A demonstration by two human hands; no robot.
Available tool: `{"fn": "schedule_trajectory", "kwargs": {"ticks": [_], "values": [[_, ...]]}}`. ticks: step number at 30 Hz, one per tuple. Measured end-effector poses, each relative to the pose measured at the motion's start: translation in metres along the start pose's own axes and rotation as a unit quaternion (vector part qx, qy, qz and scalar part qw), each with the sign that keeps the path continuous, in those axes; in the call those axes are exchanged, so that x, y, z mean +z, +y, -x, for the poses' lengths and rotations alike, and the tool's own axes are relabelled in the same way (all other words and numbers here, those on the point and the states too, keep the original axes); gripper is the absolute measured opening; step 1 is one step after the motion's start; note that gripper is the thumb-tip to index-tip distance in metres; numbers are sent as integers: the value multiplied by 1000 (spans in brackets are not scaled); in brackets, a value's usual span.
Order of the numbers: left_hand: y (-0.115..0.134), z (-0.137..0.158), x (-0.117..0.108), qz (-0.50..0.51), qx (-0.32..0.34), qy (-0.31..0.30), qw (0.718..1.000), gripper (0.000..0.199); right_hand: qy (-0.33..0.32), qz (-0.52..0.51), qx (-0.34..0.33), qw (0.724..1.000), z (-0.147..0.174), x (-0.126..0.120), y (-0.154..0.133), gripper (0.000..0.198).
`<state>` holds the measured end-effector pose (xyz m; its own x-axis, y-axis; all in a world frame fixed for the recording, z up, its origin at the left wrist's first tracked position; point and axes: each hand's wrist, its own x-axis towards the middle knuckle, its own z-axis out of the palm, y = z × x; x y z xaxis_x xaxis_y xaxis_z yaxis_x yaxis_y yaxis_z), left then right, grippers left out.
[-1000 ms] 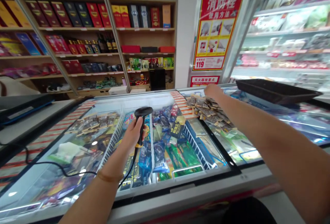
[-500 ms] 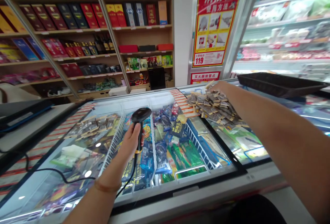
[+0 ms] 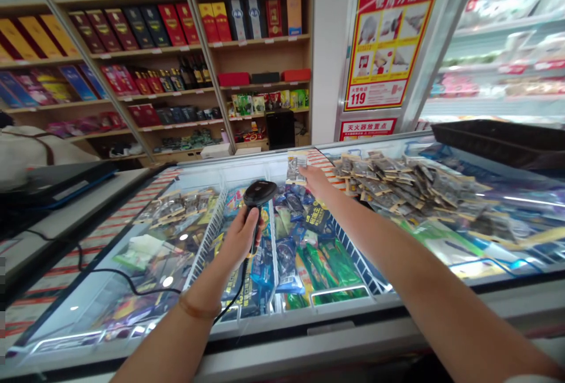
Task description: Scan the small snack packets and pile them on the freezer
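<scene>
My left hand [image 3: 243, 227] is wrapped around the handle of a black barcode scanner [image 3: 260, 193], held upright over the freezer with its cord running down. Just right of the scanner head, my right hand [image 3: 314, 179] pinches a small clear packet [image 3: 295, 167] with dark contents and a tan edge. A pile of similar packets [image 3: 397, 186] lies on the freezer glass to the right. More such packets [image 3: 176, 209] lie on the left side. Below my hands, wire baskets [image 3: 273, 253] hold blue and green bags of frozen food [image 3: 322, 265].
A dark tray [image 3: 498, 145] rests at the far right of the freezer. The scanner's black cable [image 3: 128, 277] trails left toward a counter [image 3: 88, 218] with a dark device on it. Shelves of boxes [image 3: 159, 24] line the back wall beside a red poster [image 3: 392, 36].
My right hand has come left from the packet pile, bringing one packet beside the scanner. My left hand keeps its hold on the scanner. The view has shifted slightly.
</scene>
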<state>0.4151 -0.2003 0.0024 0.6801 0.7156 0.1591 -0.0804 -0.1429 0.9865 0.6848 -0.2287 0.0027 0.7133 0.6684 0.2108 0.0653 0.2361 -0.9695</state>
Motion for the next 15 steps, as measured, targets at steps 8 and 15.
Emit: {"fn": "schedule_trajectory", "kwargs": {"ticks": [8, 15], "values": [[-8, -1, 5, 12, -18, -39, 999, 54, -65, -213, 70, 972, 16, 17, 24, 10], [-5, 3, 11, 1, -20, -59, 998, 52, -53, -213, 57, 974, 15, 19, 28, 22]]}}
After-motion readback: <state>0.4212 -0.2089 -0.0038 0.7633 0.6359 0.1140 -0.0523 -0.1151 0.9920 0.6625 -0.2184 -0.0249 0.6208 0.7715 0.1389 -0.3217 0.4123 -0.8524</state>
